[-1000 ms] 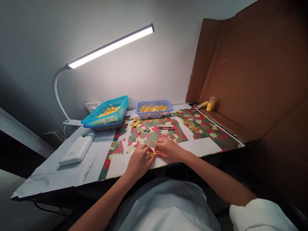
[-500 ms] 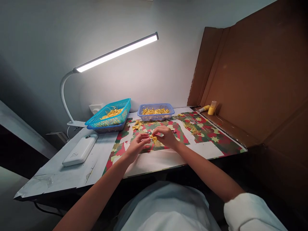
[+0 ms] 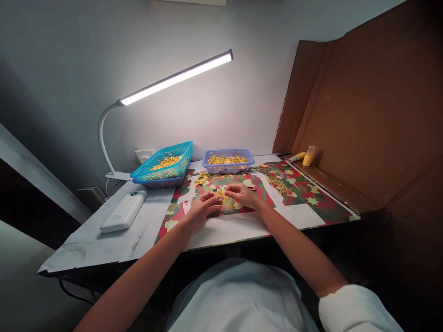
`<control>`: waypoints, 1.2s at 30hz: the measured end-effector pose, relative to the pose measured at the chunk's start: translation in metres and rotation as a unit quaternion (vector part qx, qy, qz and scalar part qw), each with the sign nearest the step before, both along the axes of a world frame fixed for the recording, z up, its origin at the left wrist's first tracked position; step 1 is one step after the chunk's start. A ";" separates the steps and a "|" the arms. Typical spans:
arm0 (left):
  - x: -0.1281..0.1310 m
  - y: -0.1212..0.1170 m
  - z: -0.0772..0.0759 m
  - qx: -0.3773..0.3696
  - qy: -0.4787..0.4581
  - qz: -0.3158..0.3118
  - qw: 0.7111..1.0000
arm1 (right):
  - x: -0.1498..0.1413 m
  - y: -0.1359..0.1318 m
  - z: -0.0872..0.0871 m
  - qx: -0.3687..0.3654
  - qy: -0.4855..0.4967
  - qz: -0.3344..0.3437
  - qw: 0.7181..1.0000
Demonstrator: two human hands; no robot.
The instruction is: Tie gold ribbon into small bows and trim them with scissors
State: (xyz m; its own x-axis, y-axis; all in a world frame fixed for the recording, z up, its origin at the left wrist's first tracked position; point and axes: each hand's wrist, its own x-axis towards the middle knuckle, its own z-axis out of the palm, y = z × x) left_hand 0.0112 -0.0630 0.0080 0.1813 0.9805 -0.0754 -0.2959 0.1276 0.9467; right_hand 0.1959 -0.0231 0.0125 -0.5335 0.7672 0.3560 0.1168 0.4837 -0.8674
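Between my two hands, just above the patterned sheet (image 3: 238, 207), is a small yellow ribbon bow (image 3: 223, 197). My left hand (image 3: 205, 205) pinches its left side, where small shiny bits show at the fingertips. My right hand (image 3: 241, 194) grips the bow's right side between thumb and forefinger. More yellow bows (image 3: 200, 181) lie on the sheet behind my left hand. Thin gold cords (image 3: 221, 176) stretch across the sheet beyond my fingers. A tangle of gold cord (image 3: 279, 185) rests to the right.
A turquoise basket (image 3: 140, 174) of yellow ribbon pieces sits on a blue one at back left. Beside it stands a purple-blue basket (image 3: 227, 151) of gold pieces. A white power bank (image 3: 124, 212), desk lamp (image 3: 107, 124), yellow bottles (image 3: 308, 156) and cardboard (image 3: 370, 101) surround the work area.
The view has shifted slightly, so everything sits a little further right. My right fingers have moved slightly away from my left ones, and the bow stays between them.
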 end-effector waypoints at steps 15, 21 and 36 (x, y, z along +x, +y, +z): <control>0.000 0.000 -0.001 0.015 -0.004 -0.009 1.000 | 0.002 -0.002 -0.001 -0.178 -0.011 0.114 0.977; -0.001 0.000 -0.003 -0.014 -0.024 -0.055 0.998 | -0.002 -0.003 -0.004 -0.137 0.004 0.122 0.983; 0.004 -0.002 -0.004 0.009 0.033 -0.045 0.998 | -0.010 -0.008 -0.008 -0.108 -0.022 0.030 0.993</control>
State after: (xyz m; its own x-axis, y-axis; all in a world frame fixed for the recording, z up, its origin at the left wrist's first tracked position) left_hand 0.0150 -0.0653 0.0040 0.2631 0.9620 -0.0734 -0.2205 0.1340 0.9661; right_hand 0.1862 -0.0309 0.0046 -0.5914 0.7899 0.1623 0.1334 0.2943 -0.9463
